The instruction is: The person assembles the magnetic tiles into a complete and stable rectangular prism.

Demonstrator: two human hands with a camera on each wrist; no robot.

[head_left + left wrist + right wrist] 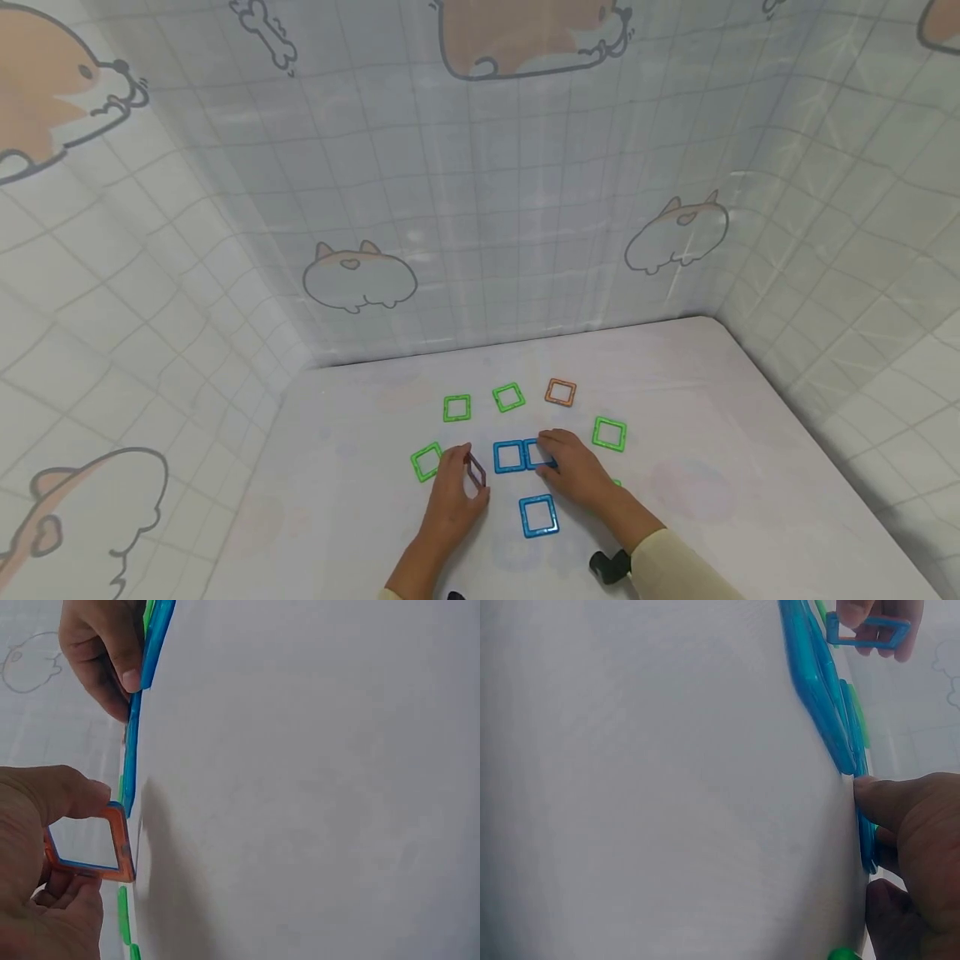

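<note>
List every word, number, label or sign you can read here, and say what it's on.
No readable text in any view.
Square tiles: plain frames, no print visible.
Table: no writing.
Curtain: only cartoon dog and bone drawings, no words.

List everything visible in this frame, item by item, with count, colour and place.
green square frames: four seen whole, green, flat in an arc on the table; a green sliver also shows behind the right forearm
orange square frame: one, orange, flat at the back, right of the green ones
joined blue square frames: two, blue, flat side by side at the centre
single blue square frame: one, blue, flat, nearest the person
held square frame: one, orange-red with a blue inner edge, upright beside the joined blue pair
table: one, white
curtain: white with a grid and cartoon dogs, on three sides
left hand: pinches the held square frame
right hand: fingers on the right-hand frame of the joined pair
</note>
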